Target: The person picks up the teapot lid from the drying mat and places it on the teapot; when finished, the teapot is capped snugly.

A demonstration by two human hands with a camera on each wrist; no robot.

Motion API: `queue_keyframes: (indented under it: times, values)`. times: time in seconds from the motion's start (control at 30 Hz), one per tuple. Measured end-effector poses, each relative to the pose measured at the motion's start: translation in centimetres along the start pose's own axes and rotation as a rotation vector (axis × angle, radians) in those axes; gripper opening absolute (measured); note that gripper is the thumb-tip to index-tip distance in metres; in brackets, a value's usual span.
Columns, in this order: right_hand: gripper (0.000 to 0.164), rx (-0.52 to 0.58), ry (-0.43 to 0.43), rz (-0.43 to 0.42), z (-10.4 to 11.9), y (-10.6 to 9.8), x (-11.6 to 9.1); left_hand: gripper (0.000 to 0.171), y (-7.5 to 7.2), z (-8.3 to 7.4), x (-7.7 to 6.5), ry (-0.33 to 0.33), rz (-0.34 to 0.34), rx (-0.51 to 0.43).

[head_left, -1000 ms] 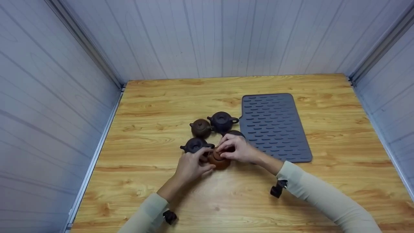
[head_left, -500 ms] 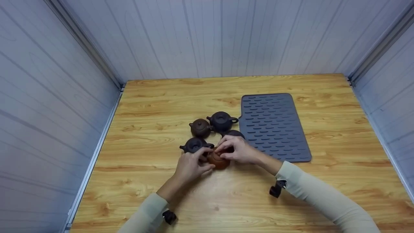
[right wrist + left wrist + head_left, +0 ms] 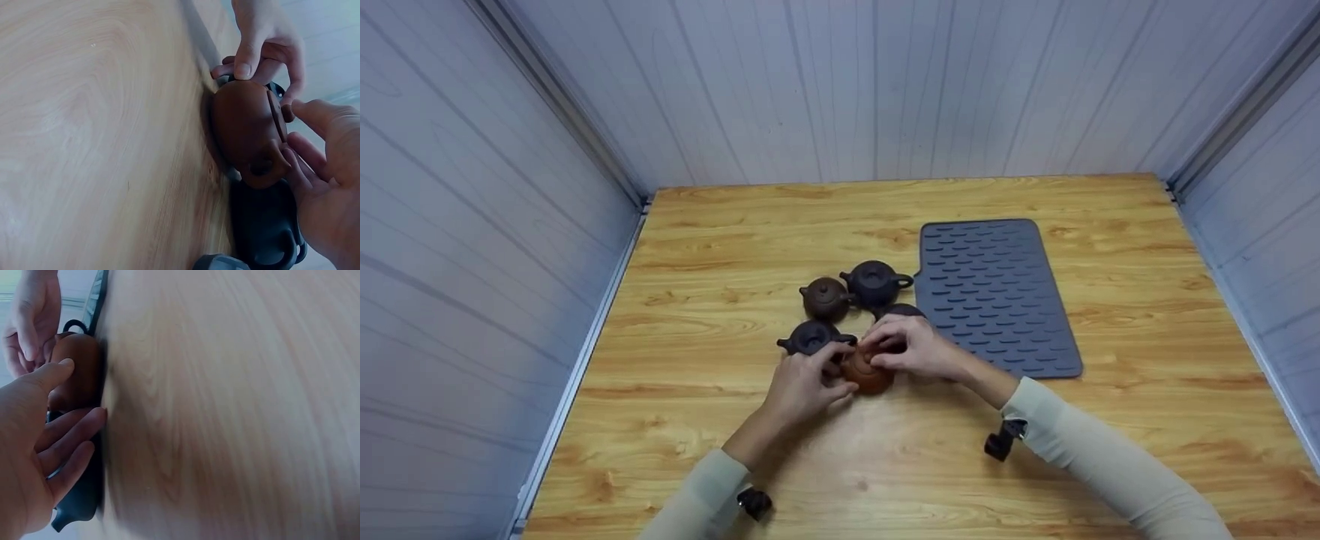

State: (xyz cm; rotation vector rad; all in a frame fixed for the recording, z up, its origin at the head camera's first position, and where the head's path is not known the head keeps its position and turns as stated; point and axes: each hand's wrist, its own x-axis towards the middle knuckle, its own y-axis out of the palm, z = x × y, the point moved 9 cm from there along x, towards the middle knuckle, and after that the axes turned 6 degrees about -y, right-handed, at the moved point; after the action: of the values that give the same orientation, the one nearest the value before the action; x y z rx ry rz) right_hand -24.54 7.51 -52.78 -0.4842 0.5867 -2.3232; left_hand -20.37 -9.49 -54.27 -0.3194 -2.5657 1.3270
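A small reddish-brown teapot stands upright on the wooden table, its lid seated on top. My left hand holds its body from the left, thumb on the near side and fingers round the spout side. With thumb and fingers my right hand pinches the lid's knob. The teapot's handle points toward my right hand. Just behind my left fingers sits a black teapot; another dark teapot is partly hidden behind my right hand.
Farther back stand a dark brown teapot and a black teapot, close together. A grey ridged mat lies to the right of the teapots. Pale panels wall the table at the back and sides.
The lid, tilted up at first under my right fingers, has come down flat onto the reddish-brown teapot. My left hand has kept its place.
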Motion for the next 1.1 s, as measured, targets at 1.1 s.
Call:
queue_keyframes:
  times: [1.1]
  values:
    - [0.045,0.138,0.018,-0.056,-0.8,-7.2,-4.7,0.037,-7.9,2.5,3.3,-0.066,0.140,-0.316]
